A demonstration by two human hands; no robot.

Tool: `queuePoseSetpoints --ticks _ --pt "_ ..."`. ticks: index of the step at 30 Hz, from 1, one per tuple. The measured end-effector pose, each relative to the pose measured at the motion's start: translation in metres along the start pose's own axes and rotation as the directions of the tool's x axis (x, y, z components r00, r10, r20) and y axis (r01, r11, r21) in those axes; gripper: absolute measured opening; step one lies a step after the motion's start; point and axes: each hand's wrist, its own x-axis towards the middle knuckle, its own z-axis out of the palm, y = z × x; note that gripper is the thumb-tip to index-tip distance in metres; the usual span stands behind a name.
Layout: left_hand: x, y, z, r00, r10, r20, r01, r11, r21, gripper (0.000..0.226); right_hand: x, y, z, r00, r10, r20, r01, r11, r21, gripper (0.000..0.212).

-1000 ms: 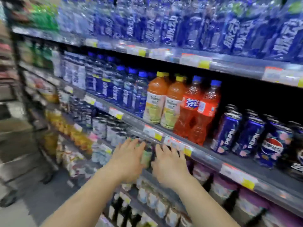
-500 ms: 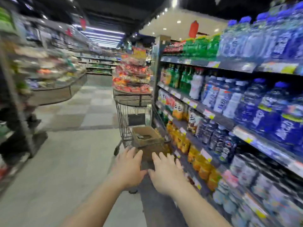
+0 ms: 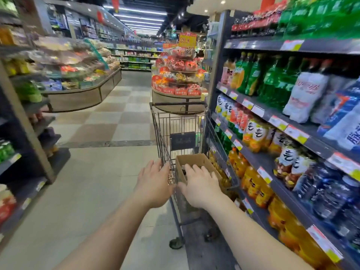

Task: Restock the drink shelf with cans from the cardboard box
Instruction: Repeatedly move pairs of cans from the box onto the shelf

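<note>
An open brown cardboard box (image 3: 196, 160) sits in a wire shopping cart (image 3: 171, 133) that stands in the aisle against the drink shelf (image 3: 276, 121) on the right. Both my arms stretch forward toward the cart. My left hand (image 3: 153, 184) is spread with straight fingers just left of the cart's near side. In front of the box's near wall my right hand (image 3: 200, 184) is also spread and holds nothing. The inside of the box is dark, and I cannot make out cans in it.
The shelf on the right carries green, orange and blue bottles with price tags along its edges. A round display of red packages (image 3: 179, 75) stands beyond the cart. Dark shelving (image 3: 23, 121) lines the left side. Tiled floor (image 3: 97, 172) lies between.
My view has swung left from the shelf of cans and bottles down the aisle to the cart. Both hands left the shelf, still held out and spread; the cart and box are closer.
</note>
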Motion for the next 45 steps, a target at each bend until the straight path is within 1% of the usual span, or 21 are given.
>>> queuePoseSetpoints --ticks 3,6,9,11,13,16,19,22,25,28,31,35,39,45 --pt "0.066 -0.018 0.005 1.000 0.007 0.007 -0.007 1.000 -0.009 0.074 0.062 0.002 0.001 1.000 0.023 0.018 -0.023 1.000 0.012 0.067" --pt "0.136 -0.033 0.012 0.999 0.042 0.003 -0.041 0.999 -0.027 0.075 0.125 0.007 0.005 0.996 0.085 0.018 -0.085 0.996 0.026 0.067" --pt "0.208 -0.049 0.021 0.992 0.123 0.005 -0.122 0.991 -0.058 0.075 0.188 0.016 0.012 0.986 0.161 -0.050 -0.158 0.986 0.059 0.064" --pt "0.256 -0.060 0.025 0.981 0.195 0.013 -0.194 0.980 -0.048 0.075 0.227 0.023 0.016 0.964 0.245 -0.101 -0.234 0.966 0.109 0.065" --pt "0.302 -0.069 0.029 0.964 0.265 0.031 -0.264 0.964 -0.032 0.074 0.263 0.032 0.019 0.937 0.329 -0.121 -0.308 0.937 0.162 0.066" --pt "0.362 -0.073 0.035 0.918 0.389 0.081 -0.389 0.921 -0.018 0.075 0.301 0.044 0.028 0.877 0.469 -0.101 -0.438 0.869 0.230 0.070" --pt "0.408 -0.061 0.051 0.854 0.497 0.151 -0.494 0.867 -0.063 0.077 0.318 0.060 0.038 0.815 0.576 -0.071 -0.543 0.799 0.258 0.073" --pt "0.440 -0.038 0.074 0.774 0.601 0.200 -0.593 0.798 -0.104 0.078 0.328 0.079 0.051 0.763 0.644 -0.058 -0.606 0.743 0.283 0.073" --pt "0.467 -0.019 0.097 0.713 0.669 0.210 -0.656 0.742 -0.137 0.077 0.343 0.102 0.069 0.726 0.683 -0.080 -0.628 0.705 0.329 0.073" --pt "0.493 -0.015 0.123 0.692 0.675 0.257 -0.658 0.736 -0.160 0.077 0.365 0.122 0.089 0.714 0.697 -0.072 -0.633 0.685 0.361 0.071" --pt "0.516 -0.022 0.155 0.669 0.670 0.323 -0.638 0.740 -0.213 0.078 0.388 0.133 0.115 0.700 0.714 -0.014 -0.650 0.645 0.401 0.069" --pt "0.535 -0.029 0.197 0.629 0.661 0.409 -0.601 0.747 -0.284 0.079 0.412 0.147 0.158 0.687 0.721 0.088 -0.686 0.604 0.405 0.071" --pt "0.557 -0.042 0.245 0.594 0.645 0.482 -0.581 0.758 -0.298 0.075 0.432 0.158 0.203 0.665 0.733 0.142 -0.711 0.563 0.422 0.070" --pt "0.595 -0.064 0.306 0.530 0.642 0.554 -0.559 0.756 -0.342 0.070 0.468 0.168 0.275 0.604 0.749 0.271 -0.767 0.456 0.451 0.075"
